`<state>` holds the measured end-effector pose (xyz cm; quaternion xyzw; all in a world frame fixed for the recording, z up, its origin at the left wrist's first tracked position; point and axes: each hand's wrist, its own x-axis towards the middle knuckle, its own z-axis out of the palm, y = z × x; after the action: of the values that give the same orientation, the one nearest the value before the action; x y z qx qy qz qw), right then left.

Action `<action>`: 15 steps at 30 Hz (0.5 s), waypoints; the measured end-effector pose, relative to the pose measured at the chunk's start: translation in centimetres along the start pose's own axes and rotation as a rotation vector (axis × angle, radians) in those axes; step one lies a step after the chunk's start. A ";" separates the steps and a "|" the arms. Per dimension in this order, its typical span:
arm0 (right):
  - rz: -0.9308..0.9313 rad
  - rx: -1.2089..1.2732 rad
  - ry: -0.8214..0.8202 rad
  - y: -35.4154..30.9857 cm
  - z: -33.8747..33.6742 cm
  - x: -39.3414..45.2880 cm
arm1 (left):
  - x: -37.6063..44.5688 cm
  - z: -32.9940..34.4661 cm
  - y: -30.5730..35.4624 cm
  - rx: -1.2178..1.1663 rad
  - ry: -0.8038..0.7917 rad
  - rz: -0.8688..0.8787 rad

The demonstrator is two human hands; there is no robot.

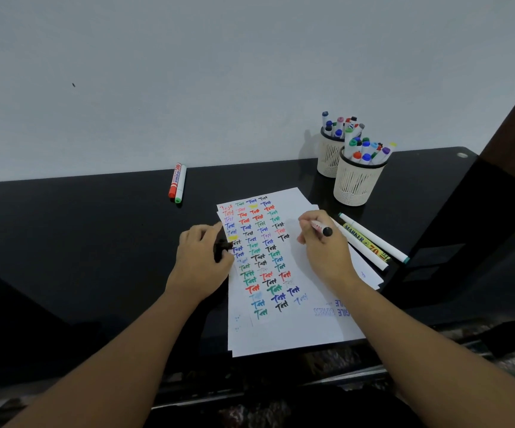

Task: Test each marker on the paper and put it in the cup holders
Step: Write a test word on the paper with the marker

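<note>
Your right hand (321,242) has its grip curled round a black-ended marker (320,227), held over the paper (308,291) on the dark worktop (95,242), right of the rows of coloured "Test" marks. Your left hand (202,251) rests at the sheet's left edge, its grip closed on a small black cap (220,247). Two cup holders (358,183) full of markers stand behind the paper; three loose markers (370,242) lie just right of your hand, two more (177,183) far left
</note>
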<state>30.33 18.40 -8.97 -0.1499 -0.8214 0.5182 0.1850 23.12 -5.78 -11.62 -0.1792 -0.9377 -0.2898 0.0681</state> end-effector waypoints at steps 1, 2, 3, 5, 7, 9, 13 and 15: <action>0.000 -0.042 -0.043 0.1 0.1 0.1 | 0.0 0.1 -0.1 0.010 0.024 -0.008; -0.007 -0.083 -0.103 0.3 0.1 0.1 | 0.0 0.2 -0.2 0.019 0.037 -0.004; -0.017 -0.132 -0.167 0.3 0.1 0.1 | 0.1 0.3 -0.3 0.021 0.044 0.006; -0.039 -0.207 -0.268 -0.1 -0.1 0.1 | 0.2 0.3 -0.4 0.007 0.041 0.036; -0.061 -0.211 -0.324 -0.3 -0.2 0.2 | 0.3 0.3 -0.5 0.003 0.035 0.063; -0.044 -0.183 -0.331 -0.5 -0.3 0.4 | 0.3 0.3 -0.6 0.005 0.034 0.082; -0.062 -0.246 -0.247 -1.0 0.0 0.9 | 0.3 0.3 -0.5 0.010 0.044 0.115; -0.052 -0.263 -0.246 -1.1 0.0 1.0 | 0.3 0.4 -0.6 0.017 0.042 0.121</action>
<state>29.33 18.38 -7.87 -0.0870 -0.9021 0.4159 0.0750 22.56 -5.96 -12.19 -0.2287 -0.9259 -0.2812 0.1066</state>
